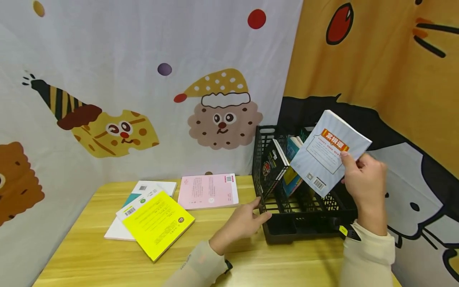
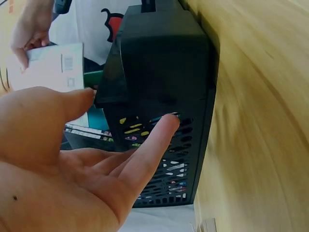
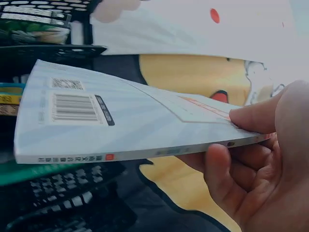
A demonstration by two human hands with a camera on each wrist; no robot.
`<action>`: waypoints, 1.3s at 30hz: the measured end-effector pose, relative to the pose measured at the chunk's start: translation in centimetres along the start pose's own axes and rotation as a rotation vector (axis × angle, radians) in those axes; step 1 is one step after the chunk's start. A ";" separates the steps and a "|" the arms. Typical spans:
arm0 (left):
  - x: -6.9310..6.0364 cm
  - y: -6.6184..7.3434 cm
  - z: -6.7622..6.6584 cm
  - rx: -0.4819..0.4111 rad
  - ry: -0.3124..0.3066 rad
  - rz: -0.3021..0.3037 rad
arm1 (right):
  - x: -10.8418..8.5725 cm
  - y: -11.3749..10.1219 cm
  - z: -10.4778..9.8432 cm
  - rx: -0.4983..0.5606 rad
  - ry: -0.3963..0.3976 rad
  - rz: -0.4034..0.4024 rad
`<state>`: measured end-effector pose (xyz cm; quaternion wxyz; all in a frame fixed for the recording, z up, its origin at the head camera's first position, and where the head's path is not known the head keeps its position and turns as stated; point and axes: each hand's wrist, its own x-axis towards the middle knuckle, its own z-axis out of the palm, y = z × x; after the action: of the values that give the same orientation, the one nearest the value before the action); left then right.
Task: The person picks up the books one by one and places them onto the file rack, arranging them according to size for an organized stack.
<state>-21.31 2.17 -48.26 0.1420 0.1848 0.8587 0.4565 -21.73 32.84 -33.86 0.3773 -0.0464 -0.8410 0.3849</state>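
My right hand (image 1: 365, 179) pinches a pale blue paperback (image 1: 322, 153) by its edge, thumb on the cover with the barcode. The book is tilted above the black book rack (image 1: 287, 235); in the right wrist view its narrow spine (image 3: 140, 155) shows below the cover. My left hand (image 1: 242, 223) touches the rack's front left corner. In the left wrist view the thumb (image 2: 79, 102) is at the front lip and the index finger (image 2: 154, 150) lies fairly straight along the perforated side. Inside the rack, a black book (image 1: 273, 165) and blue-green books (image 1: 292, 149) lean.
On the wooden table (image 1: 247, 259), a yellow book (image 1: 157, 223) overlaps white books (image 1: 116, 231) at the left. A pink book (image 1: 208, 191) lies flat between them and the rack. A printed curtain (image 1: 136, 48) hangs behind, close to the rack's back and right.
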 end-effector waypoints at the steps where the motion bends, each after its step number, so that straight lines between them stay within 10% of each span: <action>1: 0.0 0.0 0.0 -0.005 0.009 -0.006 | -0.1 0.0 0.5 -0.019 0.005 -0.034; 13: -0.1 -0.3 -0.3 0.013 -0.008 0.018 | -0.9 -0.4 7.3 -0.139 -0.070 -0.226; 23: 0.0 -0.5 -0.3 0.006 0.019 0.037 | -1.6 1.0 10.9 -0.227 -0.228 -0.090; 39: 0.0 -0.7 -0.3 0.011 -0.001 0.049 | -1.6 2.9 12.2 -0.289 -0.769 0.148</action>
<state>-21.58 1.62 -48.73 0.1301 0.2069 0.8563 0.4550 -29.34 26.83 -41.93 -0.0031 -0.0119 -0.9604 0.2783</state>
